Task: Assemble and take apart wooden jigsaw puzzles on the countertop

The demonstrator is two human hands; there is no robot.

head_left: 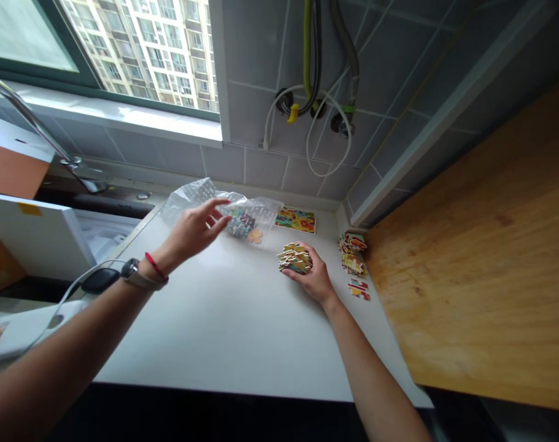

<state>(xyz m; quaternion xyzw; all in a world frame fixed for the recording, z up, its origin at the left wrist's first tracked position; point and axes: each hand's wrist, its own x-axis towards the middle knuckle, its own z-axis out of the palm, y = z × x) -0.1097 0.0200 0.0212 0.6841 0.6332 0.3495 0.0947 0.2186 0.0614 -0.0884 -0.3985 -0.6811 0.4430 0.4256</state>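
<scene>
My right hand [312, 276] is wrapped round a pile of puzzle pieces [296, 258] with pale edges, on or just above the white counter [224, 331]. My left hand [200, 227], fingers apart and holding nothing, is over the left part of a clear plastic bag [187, 199]. Dark and coloured pieces [240, 223] show through the bag, with an orange piece [255, 236] beside them. Behind my right hand lies a colourful picture card [296, 220]. More puzzle pieces [351, 253] are heaped at the right, and a few joined or touching pieces [359, 290] lie in front of that heap.
A wooden panel [472, 258] borders the counter on the right. Hoses and a looped white cable [307, 147] hang on the tiled wall. At the left are a faucet [83, 175], a sink, boxes and a black round object [100, 280] with a cable.
</scene>
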